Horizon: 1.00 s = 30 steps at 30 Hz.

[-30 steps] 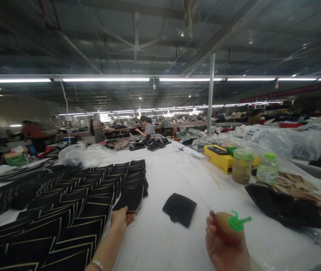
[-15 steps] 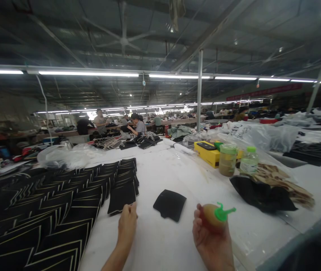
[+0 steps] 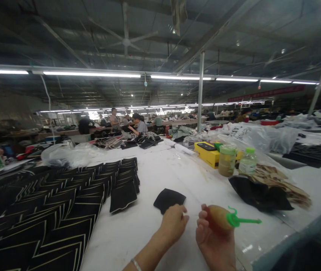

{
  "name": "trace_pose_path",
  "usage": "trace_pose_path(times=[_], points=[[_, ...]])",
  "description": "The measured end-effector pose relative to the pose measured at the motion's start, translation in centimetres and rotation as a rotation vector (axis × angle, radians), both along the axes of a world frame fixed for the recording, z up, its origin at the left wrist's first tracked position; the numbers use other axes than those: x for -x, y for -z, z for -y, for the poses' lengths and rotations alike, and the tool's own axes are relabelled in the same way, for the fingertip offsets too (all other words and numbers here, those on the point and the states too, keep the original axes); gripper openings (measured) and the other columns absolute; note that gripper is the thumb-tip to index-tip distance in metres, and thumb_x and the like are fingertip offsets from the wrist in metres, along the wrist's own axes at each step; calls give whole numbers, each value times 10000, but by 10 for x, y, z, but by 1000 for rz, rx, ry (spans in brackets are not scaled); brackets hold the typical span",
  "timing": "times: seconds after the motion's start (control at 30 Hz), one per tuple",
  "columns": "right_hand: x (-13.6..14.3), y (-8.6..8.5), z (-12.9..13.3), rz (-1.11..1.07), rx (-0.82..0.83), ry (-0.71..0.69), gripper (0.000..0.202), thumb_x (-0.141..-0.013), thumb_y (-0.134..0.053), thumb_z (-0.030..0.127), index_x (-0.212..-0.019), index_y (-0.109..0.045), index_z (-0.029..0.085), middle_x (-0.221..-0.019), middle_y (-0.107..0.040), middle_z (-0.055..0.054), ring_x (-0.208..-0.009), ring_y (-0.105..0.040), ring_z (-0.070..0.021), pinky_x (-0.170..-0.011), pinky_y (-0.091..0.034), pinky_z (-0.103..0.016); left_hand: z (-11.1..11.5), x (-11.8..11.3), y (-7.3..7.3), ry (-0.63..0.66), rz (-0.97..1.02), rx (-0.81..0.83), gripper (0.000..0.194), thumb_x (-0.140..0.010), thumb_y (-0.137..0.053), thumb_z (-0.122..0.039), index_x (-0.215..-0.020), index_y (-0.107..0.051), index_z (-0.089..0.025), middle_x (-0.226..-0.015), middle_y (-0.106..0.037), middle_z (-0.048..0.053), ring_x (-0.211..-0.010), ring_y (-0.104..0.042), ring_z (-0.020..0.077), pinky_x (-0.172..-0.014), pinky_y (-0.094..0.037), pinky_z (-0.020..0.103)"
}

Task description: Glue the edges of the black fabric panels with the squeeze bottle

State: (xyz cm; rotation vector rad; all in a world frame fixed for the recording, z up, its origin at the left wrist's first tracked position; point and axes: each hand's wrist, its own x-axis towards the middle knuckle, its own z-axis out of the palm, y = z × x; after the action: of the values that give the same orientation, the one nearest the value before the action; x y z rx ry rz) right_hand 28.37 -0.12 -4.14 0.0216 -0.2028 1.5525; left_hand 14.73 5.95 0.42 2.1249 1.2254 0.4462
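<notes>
My left hand [image 3: 174,225] reaches over the near part of a single black fabric piece [image 3: 168,199] lying flat on the white table. Its fingers are half curled, with the visible fingertips slightly apart and no object showing between them; the near corner of the piece is hidden behind it. My right hand [image 3: 215,244] is wrapped round a squeeze bottle [image 3: 218,218] of amber liquid, held tilted with its green nozzle [image 3: 245,221] pointing right. To the left lie overlapping rows of black fabric pieces [image 3: 123,196] with pale edges.
At the right are a yellow box [image 3: 209,159], a lidded jar [image 3: 227,161], a green-capped bottle [image 3: 247,162], a black sheet [image 3: 259,192] and brown scraps [image 3: 292,188]. Plastic bags [image 3: 70,155] lie beyond the rows. A person [image 3: 140,126] sits farther back.
My left hand has moved right, from the end of the black rows to the single piece. The squeeze bottle has tipped further over, its nozzle now pointing more to the right.
</notes>
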Motion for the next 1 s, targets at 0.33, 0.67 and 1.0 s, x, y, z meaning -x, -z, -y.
trace_pose_path(times=[0.33,0.67,1.0], points=[[3,2,-4,14,12,18,562,-655,-807,390,-1130,-643,137,-956,-674,-57,-770,-634,-137,-766,-540,-240,-30,5,12,-122,-491,-424,393,-832,-505,-256,-1155,-592,-50,-1101,-575,228,-1062,-502,350,-879,-420,457],[-1,3,-1,-14,-21,-13,554,-666,-796,349,-1151,-614,156,-952,-655,-29,-779,-629,-133,-760,-548,-249,-17,105,-90,-244,-236,-284,502,-801,-328,-43,-1139,-629,-259,-1070,-668,27,-978,-602,201,-830,-432,280],[10,-16,7,125,80,-33,648,-639,-809,535,-1124,-631,143,-995,-682,-80,-875,-663,-188,-768,-574,-283,51,152,-16,-290,-535,-260,407,-793,-491,-117,-1150,-653,-227,-1169,-581,99,-1121,-501,277,-940,-388,390]])
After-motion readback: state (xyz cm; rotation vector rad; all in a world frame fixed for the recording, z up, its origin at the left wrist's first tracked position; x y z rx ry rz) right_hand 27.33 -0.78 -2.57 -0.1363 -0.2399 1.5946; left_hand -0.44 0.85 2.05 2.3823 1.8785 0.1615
